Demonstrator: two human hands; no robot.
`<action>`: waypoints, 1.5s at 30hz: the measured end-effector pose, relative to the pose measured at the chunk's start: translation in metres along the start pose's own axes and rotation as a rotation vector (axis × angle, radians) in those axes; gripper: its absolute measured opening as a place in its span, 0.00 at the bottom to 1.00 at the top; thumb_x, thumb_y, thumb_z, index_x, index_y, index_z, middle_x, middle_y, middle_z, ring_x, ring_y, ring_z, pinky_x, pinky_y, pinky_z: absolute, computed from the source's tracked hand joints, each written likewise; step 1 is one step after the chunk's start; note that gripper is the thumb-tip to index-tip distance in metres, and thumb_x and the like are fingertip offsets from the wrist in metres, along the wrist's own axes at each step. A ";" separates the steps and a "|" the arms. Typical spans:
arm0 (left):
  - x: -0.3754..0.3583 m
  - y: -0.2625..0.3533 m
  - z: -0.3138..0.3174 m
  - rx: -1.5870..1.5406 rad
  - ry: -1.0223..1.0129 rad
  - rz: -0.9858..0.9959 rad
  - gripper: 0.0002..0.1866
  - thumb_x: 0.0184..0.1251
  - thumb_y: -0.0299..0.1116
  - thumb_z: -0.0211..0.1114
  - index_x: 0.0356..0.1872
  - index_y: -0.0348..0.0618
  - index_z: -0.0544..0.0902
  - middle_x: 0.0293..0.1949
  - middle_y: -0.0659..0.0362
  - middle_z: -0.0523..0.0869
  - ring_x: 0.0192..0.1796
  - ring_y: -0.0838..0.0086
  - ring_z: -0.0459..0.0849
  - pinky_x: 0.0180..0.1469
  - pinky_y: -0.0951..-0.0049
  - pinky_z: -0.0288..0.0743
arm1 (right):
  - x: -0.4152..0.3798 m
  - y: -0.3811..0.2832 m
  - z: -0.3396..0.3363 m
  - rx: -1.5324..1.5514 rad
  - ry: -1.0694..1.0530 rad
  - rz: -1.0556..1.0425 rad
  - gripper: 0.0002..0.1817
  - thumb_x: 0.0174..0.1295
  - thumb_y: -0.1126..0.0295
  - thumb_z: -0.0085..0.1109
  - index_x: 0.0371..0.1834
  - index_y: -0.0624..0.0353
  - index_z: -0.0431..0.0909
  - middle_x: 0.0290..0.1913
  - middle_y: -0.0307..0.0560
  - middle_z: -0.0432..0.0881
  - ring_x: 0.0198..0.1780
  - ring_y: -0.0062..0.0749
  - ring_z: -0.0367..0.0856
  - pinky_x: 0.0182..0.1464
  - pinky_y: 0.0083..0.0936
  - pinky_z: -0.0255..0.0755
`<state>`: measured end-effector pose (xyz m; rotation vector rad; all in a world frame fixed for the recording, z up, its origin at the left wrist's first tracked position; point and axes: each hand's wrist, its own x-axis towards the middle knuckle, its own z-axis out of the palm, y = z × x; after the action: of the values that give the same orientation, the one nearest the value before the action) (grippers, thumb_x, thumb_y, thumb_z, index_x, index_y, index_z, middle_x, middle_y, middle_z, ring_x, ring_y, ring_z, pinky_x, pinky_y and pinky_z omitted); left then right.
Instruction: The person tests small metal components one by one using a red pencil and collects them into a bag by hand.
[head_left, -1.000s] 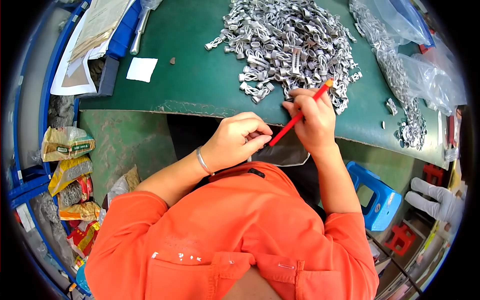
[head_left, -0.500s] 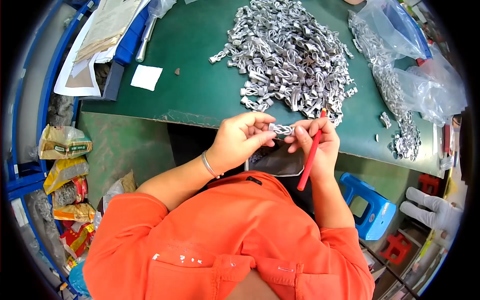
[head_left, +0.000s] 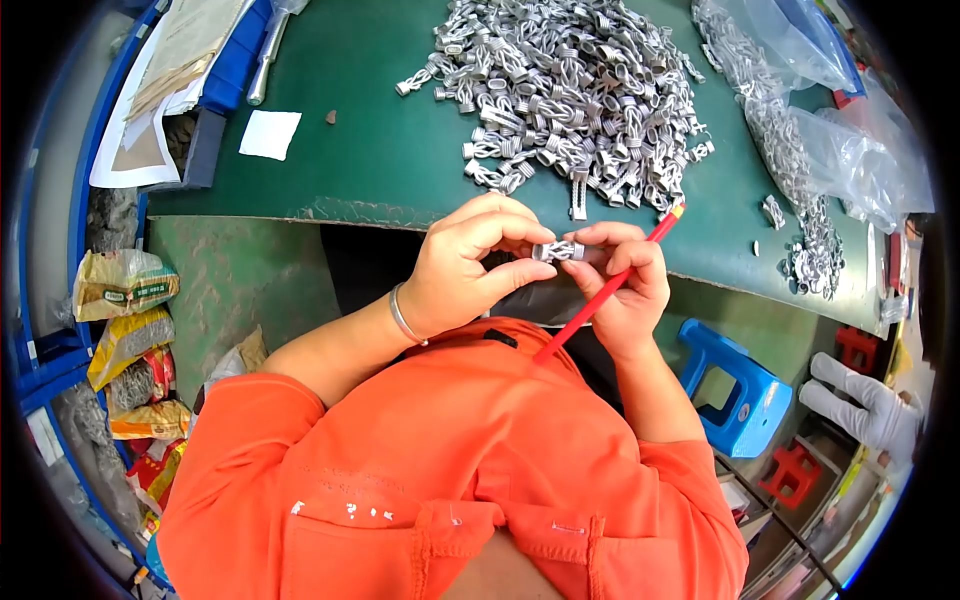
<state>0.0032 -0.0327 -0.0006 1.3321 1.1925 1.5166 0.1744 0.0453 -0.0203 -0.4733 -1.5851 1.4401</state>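
Between my two hands is a small silver metal part [head_left: 558,251] with ribbed ends and a twisted, open middle. My left hand [head_left: 475,258] pinches its left end between thumb and fingers; a metal bangle circles that wrist. The other end is pinched by my right hand [head_left: 625,285], which also keeps a red pencil [head_left: 600,296] tucked across its fingers, slanting down toward my body. Just beyond both hands, a large heap of similar silver metal parts [head_left: 570,95] covers the middle of the green table [head_left: 350,170].
At the table's right lie more metal parts [head_left: 775,150] beside clear plastic bags [head_left: 845,160]. A white paper piece [head_left: 269,134] and a blue bin [head_left: 236,70] with papers are on the left. A blue stool [head_left: 735,390] stands right of me, filled bags [head_left: 125,285] on the left.
The metal part has turned in my fingers and come slightly higher. The red pencil has tilted, its lower end swinging left toward my body. The view has shifted slightly.
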 end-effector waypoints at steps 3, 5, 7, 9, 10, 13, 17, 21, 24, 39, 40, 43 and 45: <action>-0.001 -0.005 0.002 -0.041 0.031 0.010 0.13 0.53 0.16 0.68 0.41 0.32 0.80 0.42 0.56 0.77 0.40 0.77 0.80 0.38 0.80 0.77 | 0.000 -0.004 -0.001 -0.166 0.002 -0.144 0.20 0.49 0.86 0.66 0.29 0.59 0.60 0.43 0.59 0.77 0.40 0.32 0.82 0.37 0.24 0.80; -0.003 -0.005 0.000 0.033 0.003 0.017 0.13 0.53 0.16 0.68 0.41 0.33 0.81 0.42 0.56 0.78 0.38 0.78 0.80 0.36 0.81 0.77 | 0.001 -0.011 -0.003 -0.262 -0.057 -0.216 0.21 0.47 0.83 0.69 0.28 0.59 0.60 0.39 0.57 0.80 0.35 0.30 0.81 0.34 0.23 0.78; -0.003 -0.003 -0.003 0.112 -0.023 0.028 0.13 0.53 0.17 0.68 0.40 0.34 0.81 0.42 0.56 0.79 0.37 0.79 0.80 0.35 0.82 0.77 | 0.005 -0.014 -0.008 -0.309 -0.108 -0.230 0.22 0.45 0.82 0.71 0.28 0.58 0.61 0.35 0.55 0.82 0.31 0.31 0.81 0.32 0.22 0.77; -0.005 0.003 -0.004 0.278 -0.094 -0.107 0.13 0.53 0.19 0.69 0.41 0.36 0.81 0.43 0.57 0.80 0.34 0.82 0.81 0.32 0.84 0.77 | 0.011 -0.012 -0.010 -0.474 -0.062 -0.265 0.21 0.43 0.83 0.71 0.27 0.59 0.63 0.33 0.55 0.82 0.31 0.35 0.80 0.32 0.24 0.75; -0.007 0.002 -0.004 0.303 -0.096 -0.103 0.12 0.52 0.19 0.69 0.40 0.36 0.81 0.44 0.58 0.80 0.31 0.84 0.80 0.31 0.85 0.76 | 0.015 -0.010 -0.011 -0.624 -0.052 -0.283 0.20 0.43 0.84 0.70 0.28 0.60 0.64 0.33 0.54 0.81 0.31 0.38 0.79 0.31 0.27 0.74; -0.009 -0.001 -0.003 0.310 -0.106 -0.088 0.11 0.53 0.19 0.68 0.39 0.36 0.82 0.42 0.58 0.81 0.31 0.84 0.80 0.31 0.85 0.76 | 0.023 0.001 -0.012 -0.771 -0.041 -0.251 0.19 0.42 0.80 0.72 0.28 0.59 0.67 0.36 0.51 0.80 0.31 0.43 0.76 0.31 0.31 0.70; -0.008 0.002 -0.003 0.262 -0.059 -0.119 0.10 0.52 0.19 0.68 0.38 0.36 0.82 0.41 0.58 0.81 0.31 0.83 0.80 0.31 0.85 0.76 | 0.029 0.003 -0.010 -0.961 -0.047 -0.338 0.16 0.44 0.80 0.69 0.28 0.60 0.68 0.35 0.50 0.80 0.30 0.47 0.75 0.33 0.33 0.71; -0.004 0.004 -0.004 0.173 -0.037 -0.222 0.12 0.55 0.18 0.65 0.43 0.33 0.80 0.39 0.57 0.81 0.32 0.82 0.81 0.34 0.83 0.78 | 0.018 -0.001 -0.010 -0.240 0.131 0.152 0.14 0.56 0.83 0.61 0.29 0.60 0.62 0.34 0.50 0.80 0.32 0.28 0.82 0.30 0.21 0.75; 0.000 0.008 0.003 -0.053 0.037 -0.305 0.13 0.58 0.17 0.63 0.46 0.31 0.78 0.39 0.57 0.80 0.33 0.80 0.82 0.36 0.82 0.79 | 0.018 -0.026 -0.010 0.107 0.101 0.433 0.15 0.57 0.85 0.58 0.31 0.57 0.60 0.37 0.50 0.80 0.33 0.30 0.83 0.31 0.18 0.76; 0.011 0.036 0.020 0.090 0.001 -0.005 0.13 0.50 0.18 0.71 0.39 0.34 0.81 0.36 0.58 0.79 0.35 0.80 0.81 0.36 0.81 0.79 | 0.009 -0.033 -0.021 -0.565 -0.203 -0.440 0.14 0.49 0.85 0.65 0.26 0.61 0.66 0.35 0.56 0.83 0.32 0.40 0.83 0.31 0.26 0.78; 0.012 0.036 0.021 0.089 -0.002 -0.007 0.13 0.50 0.18 0.71 0.39 0.34 0.81 0.36 0.58 0.79 0.35 0.80 0.81 0.36 0.81 0.79 | 0.010 -0.028 -0.024 -0.560 -0.210 -0.494 0.14 0.48 0.84 0.66 0.27 0.62 0.66 0.35 0.56 0.82 0.32 0.43 0.83 0.31 0.27 0.79; 0.016 0.039 0.021 0.156 -0.039 0.009 0.12 0.51 0.17 0.70 0.39 0.34 0.81 0.36 0.58 0.79 0.36 0.79 0.82 0.36 0.81 0.79 | 0.007 -0.030 -0.024 -0.535 -0.161 -0.424 0.15 0.47 0.85 0.66 0.27 0.62 0.66 0.37 0.57 0.82 0.33 0.39 0.84 0.32 0.27 0.79; 0.020 0.044 0.021 0.166 -0.055 0.017 0.10 0.53 0.17 0.68 0.37 0.34 0.81 0.37 0.57 0.79 0.37 0.79 0.81 0.36 0.81 0.79 | 0.006 -0.028 -0.020 -0.395 -0.093 -0.305 0.16 0.47 0.86 0.66 0.28 0.62 0.65 0.39 0.57 0.81 0.34 0.37 0.83 0.33 0.26 0.79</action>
<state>0.0222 -0.0222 0.0475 1.4870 1.2978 1.4078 0.1960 0.0548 0.0062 -0.3714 -1.9331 0.9332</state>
